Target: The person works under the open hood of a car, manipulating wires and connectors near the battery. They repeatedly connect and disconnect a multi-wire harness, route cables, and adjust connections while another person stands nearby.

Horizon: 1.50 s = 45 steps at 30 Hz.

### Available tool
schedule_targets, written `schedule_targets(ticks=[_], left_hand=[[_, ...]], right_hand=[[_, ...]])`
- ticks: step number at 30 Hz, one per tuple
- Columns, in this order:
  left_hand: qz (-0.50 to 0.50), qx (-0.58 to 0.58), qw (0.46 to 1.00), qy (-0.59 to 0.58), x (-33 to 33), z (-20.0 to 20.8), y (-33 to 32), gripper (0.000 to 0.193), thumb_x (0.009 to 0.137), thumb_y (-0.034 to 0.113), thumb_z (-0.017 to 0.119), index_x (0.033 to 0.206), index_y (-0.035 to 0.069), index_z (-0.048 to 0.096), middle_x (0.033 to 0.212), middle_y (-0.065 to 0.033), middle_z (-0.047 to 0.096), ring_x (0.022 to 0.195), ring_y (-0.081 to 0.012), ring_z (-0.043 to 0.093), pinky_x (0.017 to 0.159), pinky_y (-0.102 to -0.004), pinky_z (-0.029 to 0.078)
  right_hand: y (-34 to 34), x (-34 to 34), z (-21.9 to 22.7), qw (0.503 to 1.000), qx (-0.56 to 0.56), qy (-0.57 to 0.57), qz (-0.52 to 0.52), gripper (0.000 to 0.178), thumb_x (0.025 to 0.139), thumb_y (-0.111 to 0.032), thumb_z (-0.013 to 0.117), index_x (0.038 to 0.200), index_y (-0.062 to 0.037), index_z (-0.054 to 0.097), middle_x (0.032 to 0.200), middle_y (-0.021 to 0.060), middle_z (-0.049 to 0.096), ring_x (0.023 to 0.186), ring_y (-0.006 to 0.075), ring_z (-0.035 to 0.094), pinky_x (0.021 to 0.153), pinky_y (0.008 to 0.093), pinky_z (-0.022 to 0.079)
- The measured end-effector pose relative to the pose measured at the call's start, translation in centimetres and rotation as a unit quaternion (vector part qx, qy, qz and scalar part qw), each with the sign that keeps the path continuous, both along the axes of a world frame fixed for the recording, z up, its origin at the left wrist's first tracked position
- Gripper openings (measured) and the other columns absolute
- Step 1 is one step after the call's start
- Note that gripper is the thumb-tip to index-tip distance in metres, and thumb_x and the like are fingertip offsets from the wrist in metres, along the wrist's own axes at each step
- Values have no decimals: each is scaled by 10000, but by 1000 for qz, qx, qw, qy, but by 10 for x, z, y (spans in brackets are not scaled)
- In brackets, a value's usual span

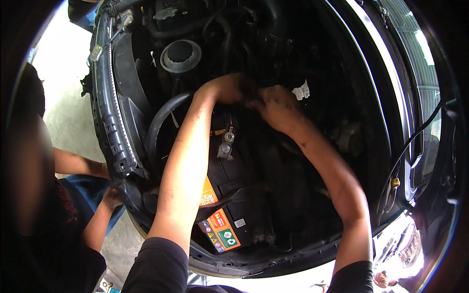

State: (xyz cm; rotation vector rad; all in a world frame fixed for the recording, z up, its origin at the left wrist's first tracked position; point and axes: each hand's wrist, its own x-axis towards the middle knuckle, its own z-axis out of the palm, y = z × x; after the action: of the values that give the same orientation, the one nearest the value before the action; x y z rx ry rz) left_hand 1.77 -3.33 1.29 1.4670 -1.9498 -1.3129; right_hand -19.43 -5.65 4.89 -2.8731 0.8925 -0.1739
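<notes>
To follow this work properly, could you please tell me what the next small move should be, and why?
I'd probably ease the left hand slightly aside for a clearer view: it and the right hand are close together at a dark spot beyond the orange-labelled battery, and what they touch cannot be made out.

Centred on the joined work of the left hand [228, 88] and right hand [282, 108], the widest lane opens at 6 o'clock, over the battery [227, 225] between the forearms. The left forearm [184, 163] blocks 7 to 8 o'clock, the right forearm [337, 180] 4 to 5. A terminal clamp [225, 148] narrows the lane near 7. At 9, a curved hose [159, 117] obstructs; at 10, a round-rimmed cap [180, 56]. Toward 12, dark hoses [227, 31] crowd the bay; clearance there is too dark to judge.
</notes>
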Motion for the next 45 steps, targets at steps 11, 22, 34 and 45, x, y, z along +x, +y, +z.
schedule_targets(ticks=[11, 22, 34, 45], left_hand=[[38, 7, 999, -2, -2, 9, 1, 400, 795, 246, 863, 1145, 72, 777, 1105, -150, 784, 1054, -296, 735, 942, -408, 550], [29, -16, 998, -54, -1, 6, 2, 409, 775, 216, 854, 1160, 94, 784, 1117, -157, 780, 1061, -325, 735, 944, -428, 563], [17, -12, 999, -30, -1, 7, 1, 435, 818, 378, 847, 1135, 85, 791, 1081, -167, 783, 1013, -320, 742, 910, -415, 571], [70, -22, 997, 10, -5, 0, 1, 375, 816, 252, 840, 1122, 48, 765, 1026, -178, 779, 971, -322, 743, 871, -423, 562]], right_hand=[[-3, 8, -3, 996, -29, -26, -82, 292, 960, -254, 681, 916, 35, 692, 888, 263, 713, 875, 410, 720, 771, 471, 597], [1, 6, 20, 987, 118, 77, -83, 254, 906, -260, 784, 1031, -45, 733, 961, 211, 745, 922, 389, 737, 782, 478, 599], [3, 8, 8, 994, 54, 59, -72, 316, 975, -355, 711, 1041, -47, 732, 975, 202, 747, 939, 388, 744, 784, 459, 607], [2, 15, 21, 992, 70, -9, -103, 263, 977, -241, 683, 1004, 21, 688, 972, 251, 737, 916, 424, 737, 767, 488, 602]])
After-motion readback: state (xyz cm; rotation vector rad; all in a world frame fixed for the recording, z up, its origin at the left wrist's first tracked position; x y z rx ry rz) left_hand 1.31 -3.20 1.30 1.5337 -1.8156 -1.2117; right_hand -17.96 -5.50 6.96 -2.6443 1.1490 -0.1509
